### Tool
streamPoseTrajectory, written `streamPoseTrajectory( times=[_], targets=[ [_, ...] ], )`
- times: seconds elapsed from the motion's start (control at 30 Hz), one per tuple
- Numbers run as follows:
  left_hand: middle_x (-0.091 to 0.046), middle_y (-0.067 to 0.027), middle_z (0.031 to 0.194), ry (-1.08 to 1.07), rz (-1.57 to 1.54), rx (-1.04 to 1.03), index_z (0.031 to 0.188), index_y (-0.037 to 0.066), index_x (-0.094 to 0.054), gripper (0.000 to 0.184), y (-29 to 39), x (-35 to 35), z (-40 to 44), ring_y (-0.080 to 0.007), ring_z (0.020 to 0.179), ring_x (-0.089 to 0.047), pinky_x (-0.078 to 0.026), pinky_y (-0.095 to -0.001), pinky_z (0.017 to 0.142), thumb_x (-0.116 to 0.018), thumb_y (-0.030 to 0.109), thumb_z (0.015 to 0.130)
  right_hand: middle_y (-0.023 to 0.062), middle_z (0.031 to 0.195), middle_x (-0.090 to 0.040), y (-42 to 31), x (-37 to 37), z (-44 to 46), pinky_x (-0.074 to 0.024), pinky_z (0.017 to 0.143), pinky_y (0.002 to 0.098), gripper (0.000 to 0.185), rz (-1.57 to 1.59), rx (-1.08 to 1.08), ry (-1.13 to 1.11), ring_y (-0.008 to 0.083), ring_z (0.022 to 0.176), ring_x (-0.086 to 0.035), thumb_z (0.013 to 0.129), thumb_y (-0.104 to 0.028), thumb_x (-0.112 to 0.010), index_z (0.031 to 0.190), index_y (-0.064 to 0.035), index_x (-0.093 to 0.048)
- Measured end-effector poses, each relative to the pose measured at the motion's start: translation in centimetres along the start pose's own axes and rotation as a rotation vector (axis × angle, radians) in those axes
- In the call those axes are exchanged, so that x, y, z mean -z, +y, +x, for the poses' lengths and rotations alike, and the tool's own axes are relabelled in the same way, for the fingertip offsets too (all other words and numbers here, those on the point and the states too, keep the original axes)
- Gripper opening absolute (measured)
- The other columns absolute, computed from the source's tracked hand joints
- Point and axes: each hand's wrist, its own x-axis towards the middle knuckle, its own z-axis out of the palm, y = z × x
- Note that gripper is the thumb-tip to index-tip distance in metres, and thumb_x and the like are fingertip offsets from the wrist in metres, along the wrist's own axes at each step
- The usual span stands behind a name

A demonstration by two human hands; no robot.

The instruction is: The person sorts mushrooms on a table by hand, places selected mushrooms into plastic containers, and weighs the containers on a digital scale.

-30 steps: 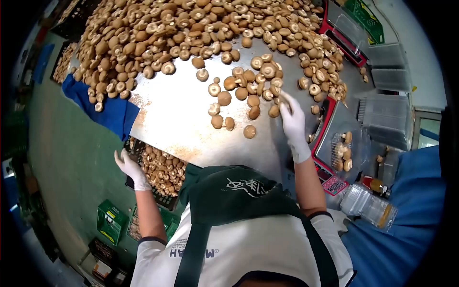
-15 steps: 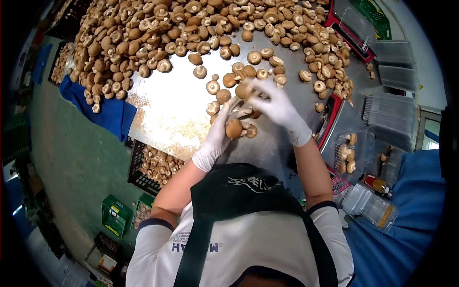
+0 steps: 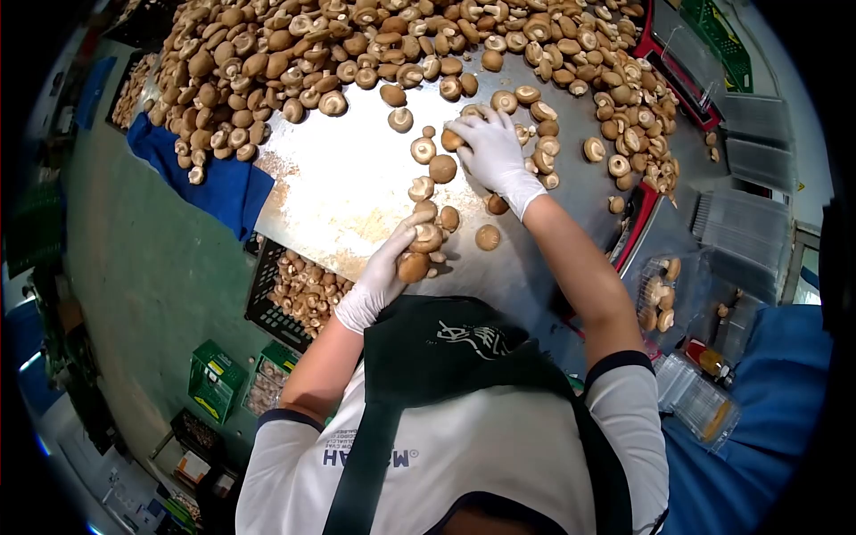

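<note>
Brown mushrooms point(image 3: 267, 53) lie heaped along the far side of a metal table point(image 3: 312, 169). White gloves cover both hands. My left hand point(image 3: 382, 276) is closed around a few mushrooms point(image 3: 414, 267) near the table's front edge. Farther out, my right hand point(image 3: 490, 150) is palm down over the loose group, its fingers curled on a mushroom point(image 3: 453, 139). Single mushrooms point(image 3: 442, 168) lie between the two hands, and one point(image 3: 488, 237) sits alone to the right of my left hand.
On the right, a clear tray of mushrooms point(image 3: 657, 296) rests near the red-edged scale point(image 3: 638, 223), with stacked clear trays point(image 3: 740, 236) beyond. A blue cloth point(image 3: 203, 183) hangs over the left edge. Below stand a black crate point(image 3: 266, 303) and a green crate point(image 3: 216, 379).
My left hand came from beside the table onto it and took hold of mushrooms. My right hand moved left into the loose group. The view has shifted slightly.
</note>
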Motion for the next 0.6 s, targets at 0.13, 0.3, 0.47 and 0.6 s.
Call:
streamPoseTrajectory(
  times=[0.13, 0.3, 0.47, 0.6],
  targets=[
    [-0.058, -0.0147, 0.124, -0.05, 0.052, -0.017, 0.152, 0.01, -0.027, 0.053, -0.5, -0.3, -1.6, -0.0243, 0.096, -0.065, -0.054, -0.0351, 0.086, -0.038, 0.035, 0.106, 0.0089, 0.111, -0.068, -0.6, 1.6, -0.8, -0.0336, 0.107, 0.0458, 0.033, 0.233, -0.168, 0.257, 0.0325, 0.121, -0.051, 0.086, -0.024, -0.067, 0.117, -0.011, -0.067],
    [-0.058, -0.0135, 0.127, 0.215, -0.096, 0.044, 0.151, 0.011, -0.029, 0.064, -1.2, -1.3, -2.9, -0.0244, 0.104, -0.063, -0.054, -0.0351, 0.087, -0.034, 0.054, 0.104, 0.0128, 0.107, -0.065, -8.0, 5.2, -7.4, -0.0395, 0.102, 0.0429, 0.036, 0.733, 0.066, 0.019, 0.0317, 0.116, -0.055, 0.083, -0.023, -0.072, 0.115, -0.0085, -0.067],
    [-0.06, -0.0152, 0.124, 0.084, -0.128, 0.162, 0.128, 0.006, -0.055, 0.046, -2.4, 1.5, -3.4, -0.0243, 0.1, -0.063, -0.053, -0.0379, 0.087, -0.041, 0.042, 0.102, 0.0123, 0.11, -0.066, -9.3, 3.0, -10.0, -0.0471, 0.093, 0.0407, 0.035, 0.912, -0.002, -0.152, 0.0295, 0.107, -0.061, 0.087, -0.023, -0.069, 0.118, -0.0056, -0.065],
    [-0.061, -0.0164, 0.123, -0.175, -0.333, 0.073, 0.133, 0.003, -0.052, 0.045, -3.0, 1.6, -3.5, -0.0244, 0.103, -0.062, -0.052, -0.037, 0.089, -0.042, 0.033, 0.101, 0.0101, 0.113, -0.066, -6.3, 1.5, -5.1, -0.0421, 0.098, 0.0408, 0.036, 0.371, -0.07, 0.081, 0.03, 0.109, -0.058, 0.086, -0.018, -0.065, 0.121, -0.0095, -0.062]
  ],
)
